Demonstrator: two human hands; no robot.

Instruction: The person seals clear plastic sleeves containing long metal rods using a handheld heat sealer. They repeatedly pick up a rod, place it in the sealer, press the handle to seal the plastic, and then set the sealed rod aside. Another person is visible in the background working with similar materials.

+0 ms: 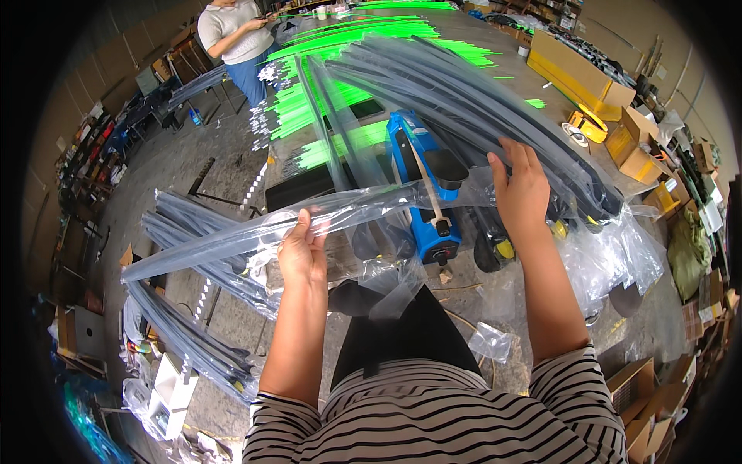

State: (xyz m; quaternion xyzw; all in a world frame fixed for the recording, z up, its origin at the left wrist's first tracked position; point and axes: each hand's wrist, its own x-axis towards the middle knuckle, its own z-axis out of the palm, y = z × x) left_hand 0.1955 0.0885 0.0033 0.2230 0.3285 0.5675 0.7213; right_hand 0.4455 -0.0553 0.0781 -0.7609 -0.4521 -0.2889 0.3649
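Observation:
My left hand (pixel 303 251) grips a long, narrow clear plastic sleeve (pixel 232 236), its thumb on top. The sleeve slants from lower left up to the blue bag sealer (pixel 437 232), where its end passes at the sealer's arm. Something greyish shows inside the sleeve, too blurred by the film to name. My right hand (pixel 522 182) has its fingers stretched out and apart, just right of the sealer, over the edge of a pile of dark lengths in clear bags (pixel 464 100). Whether its fingertips touch the plastic I cannot tell.
Bright green strips (pixel 309 116) cover much of the table beyond. More bagged lengths (pixel 201 216) lie at left. A yellow tape dispenser (pixel 587 124) and open cardboard boxes (pixel 634 143) stand at right. Another person (pixel 236 35) stands at far left. Loose plastic film (pixel 610 251) hangs at right.

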